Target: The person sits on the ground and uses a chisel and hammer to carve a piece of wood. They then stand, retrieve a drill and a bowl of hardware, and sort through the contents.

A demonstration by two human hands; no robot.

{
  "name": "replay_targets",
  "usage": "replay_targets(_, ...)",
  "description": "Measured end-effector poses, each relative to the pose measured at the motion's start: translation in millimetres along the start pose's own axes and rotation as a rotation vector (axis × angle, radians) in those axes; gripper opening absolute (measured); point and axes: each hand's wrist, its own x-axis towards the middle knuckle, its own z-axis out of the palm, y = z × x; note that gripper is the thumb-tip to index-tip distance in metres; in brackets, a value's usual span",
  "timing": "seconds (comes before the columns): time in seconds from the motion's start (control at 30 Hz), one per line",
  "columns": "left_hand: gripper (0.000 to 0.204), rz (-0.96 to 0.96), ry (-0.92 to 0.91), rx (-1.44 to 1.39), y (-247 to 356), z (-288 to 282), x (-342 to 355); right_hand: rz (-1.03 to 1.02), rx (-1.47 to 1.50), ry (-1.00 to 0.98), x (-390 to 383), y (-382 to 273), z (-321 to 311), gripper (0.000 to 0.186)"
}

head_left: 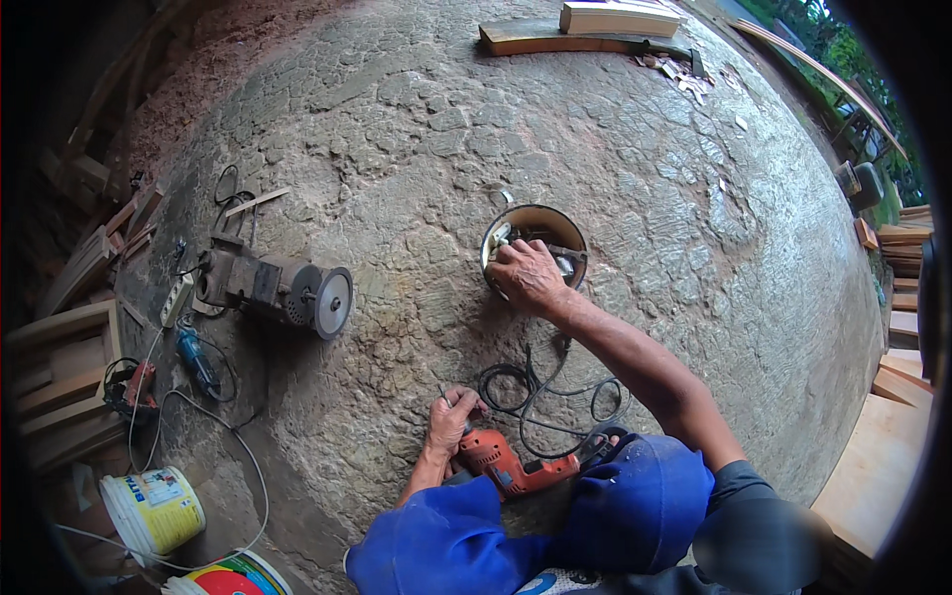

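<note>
My left hand (451, 421) is closed at the front end of an orange corded drill (501, 464), around its chuck, with a thin bit poking up by the fingers. The drill lies low between my blue-clad knees, its dark cable coiled on the ground (506, 387). My right hand (526, 268) reaches into a round tin (567, 226) of small metal and pale pieces. Its fingers are curled down among them, and what they grip, if anything, is hidden.
A motor with a grinding disc (332, 302) sits left, near a power strip (177, 297), blue tool (198, 362) and buckets (149, 511). Wood frames (59, 377) line the left edge. Planks (585, 40) lie at the back, with more boards (863, 476) stacked right.
</note>
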Motion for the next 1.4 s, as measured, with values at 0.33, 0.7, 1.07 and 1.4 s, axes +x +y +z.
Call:
replay_targets(0.33,0.028,0.044,-0.004,0.077,7.8,4.8,-2.9,0.638,1.448,0.486,3.4,15.6,-40.1,0.025)
replay_targets(0.7,0.028,0.014,0.021,0.098,8.2,1.9,-8.1,-0.041,0.628,-0.276,-160.0,-124.2,-30.3,0.039)
replay_targets(1.07,0.024,0.044,-0.016,0.146,5.9,-5.1,-12.1,-0.516,0.444,-0.066,-157.3,-115.9,-26.1,0.031)
replay_targets(1.4,0.026,0.026,-0.078,0.112,8.7,-4.9,-15.1,-0.198,0.280,-0.472,-155.6,-112.3,-25.3,0.038)
